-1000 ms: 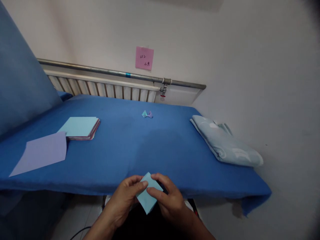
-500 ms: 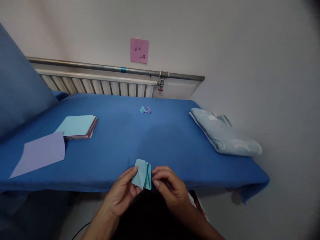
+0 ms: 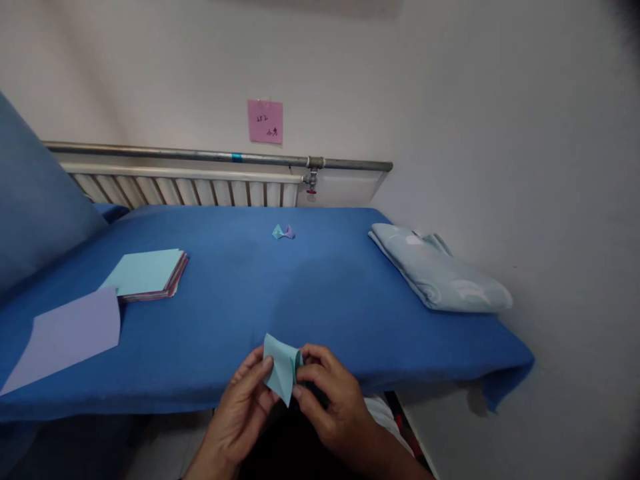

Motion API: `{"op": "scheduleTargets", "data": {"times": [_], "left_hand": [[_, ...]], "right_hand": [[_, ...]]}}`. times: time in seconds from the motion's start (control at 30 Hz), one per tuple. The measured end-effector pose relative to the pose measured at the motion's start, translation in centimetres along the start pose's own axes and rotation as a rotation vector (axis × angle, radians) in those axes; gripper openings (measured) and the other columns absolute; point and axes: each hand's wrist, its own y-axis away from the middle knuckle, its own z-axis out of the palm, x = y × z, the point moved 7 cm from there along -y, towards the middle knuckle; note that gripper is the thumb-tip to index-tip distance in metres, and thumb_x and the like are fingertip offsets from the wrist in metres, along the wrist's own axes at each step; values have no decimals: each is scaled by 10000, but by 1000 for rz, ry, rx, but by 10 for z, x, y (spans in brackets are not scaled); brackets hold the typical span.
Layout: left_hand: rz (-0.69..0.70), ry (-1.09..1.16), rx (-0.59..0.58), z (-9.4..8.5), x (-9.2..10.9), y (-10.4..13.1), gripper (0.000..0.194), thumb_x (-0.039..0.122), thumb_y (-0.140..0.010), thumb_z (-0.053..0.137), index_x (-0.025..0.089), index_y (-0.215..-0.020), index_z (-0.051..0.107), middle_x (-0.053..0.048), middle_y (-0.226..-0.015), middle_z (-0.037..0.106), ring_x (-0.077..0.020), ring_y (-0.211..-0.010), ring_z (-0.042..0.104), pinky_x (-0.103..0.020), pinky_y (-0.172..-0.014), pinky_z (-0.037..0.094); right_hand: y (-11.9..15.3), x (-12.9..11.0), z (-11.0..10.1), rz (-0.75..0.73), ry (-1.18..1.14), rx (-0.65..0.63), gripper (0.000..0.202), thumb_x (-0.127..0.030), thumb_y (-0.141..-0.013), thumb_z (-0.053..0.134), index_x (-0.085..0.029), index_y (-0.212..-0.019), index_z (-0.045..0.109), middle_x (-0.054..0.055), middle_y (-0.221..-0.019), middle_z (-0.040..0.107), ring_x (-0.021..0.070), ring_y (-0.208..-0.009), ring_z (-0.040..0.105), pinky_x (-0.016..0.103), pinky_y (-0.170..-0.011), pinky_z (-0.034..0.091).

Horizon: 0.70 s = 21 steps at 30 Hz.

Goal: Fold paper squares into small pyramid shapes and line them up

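A light teal folded paper (image 3: 281, 368) is held up near the front edge of the blue-covered surface, its layers slightly parted at the right side. My left hand (image 3: 244, 405) pinches its left edge, thumb on the front face and fingers behind. At the paper's right side, my right hand (image 3: 334, 393) has its fingertips closed on the layers. Part of the right fingers is hidden behind the paper. Farther back lies a small folded paper bow (image 3: 283, 232), teal on one half and purple on the other.
On the left, a stack of coloured paper (image 3: 145, 273) has a loose purple sheet (image 3: 67, 337) at its front corner. A folded pale blanket (image 3: 440, 270) lies right on the blue cloth (image 3: 225, 280). Behind are a radiator (image 3: 200, 190), a pipe (image 3: 175, 153) and a pink note (image 3: 265, 122).
My right hand has moved in from beside the paper and now grips its right side. The paper has turned, showing a broader front face. The view has tilted up slightly.
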Motion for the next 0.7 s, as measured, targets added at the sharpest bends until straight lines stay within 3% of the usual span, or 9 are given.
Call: {"op": "scheduleTargets", "data": {"times": [0.27, 0.43, 0.7], "left_hand": [[44, -138, -158, 9, 4, 9, 289, 226, -613, 825, 192, -869, 694, -47, -907, 726, -171, -843, 662, -273, -771, 509], [105, -191, -178, 11, 5, 11, 250, 217, -627, 819, 215, -853, 713, -17, -915, 732, -147, -879, 644, -251, -833, 477], [138, -240, -176, 10, 7, 13, 256, 210, -617, 821, 213, -849, 712, -34, -938, 727, -178, -901, 635, -286, -835, 467]], "right_hand": [[1, -7, -24, 28, -126, 158, 110, -155, -849, 518, -226, -879, 596, 48, -984, 635, 173, -935, 614, 303, -864, 491], [-5, -26, -26, -53, -77, 54, 171, -147, -841, 537, -227, -967, 621, 45, -959, 652, 176, -932, 614, 291, -834, 504], [1, -27, -31, -144, 12, 55, 225, -99, -834, 501, -222, -986, 612, 61, -953, 655, 186, -917, 625, 305, -792, 533]]}}
